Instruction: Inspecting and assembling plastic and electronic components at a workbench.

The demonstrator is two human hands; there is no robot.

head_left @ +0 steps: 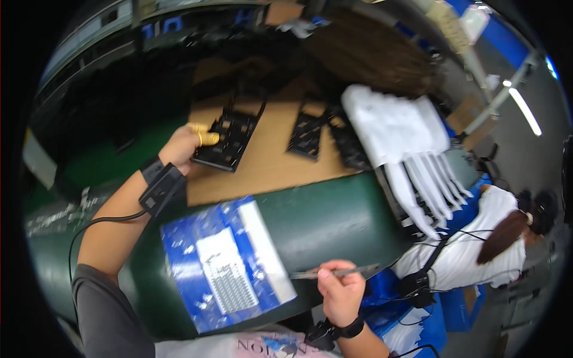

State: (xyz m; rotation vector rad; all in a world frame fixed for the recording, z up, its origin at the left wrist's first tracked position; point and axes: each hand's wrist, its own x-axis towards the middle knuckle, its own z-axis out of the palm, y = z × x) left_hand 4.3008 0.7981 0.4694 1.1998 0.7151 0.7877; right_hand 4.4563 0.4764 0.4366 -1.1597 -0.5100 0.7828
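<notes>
My left hand (184, 148), with yellow covers on some fingertips, grips the left edge of a black rectangular part with many openings (230, 138). That part is tilted above a brown cardboard sheet (271, 170). In my right hand (342, 292) is a pair of thin metal tweezers (313, 275), pinched between thumb and fingers and pointing left. Their tips lie near the right edge of a blue sheet (186, 292). On the blue sheet is a white sheet with rows of small grey pieces (233, 287).
More black parts (305, 136) lie on the cardboard. White sheets with hanging strips (397, 125) stand at the right. A co-worker in white (465, 244) is close on the right, beside blue boxes (459, 310). The green table surface (334, 206) curves along the front.
</notes>
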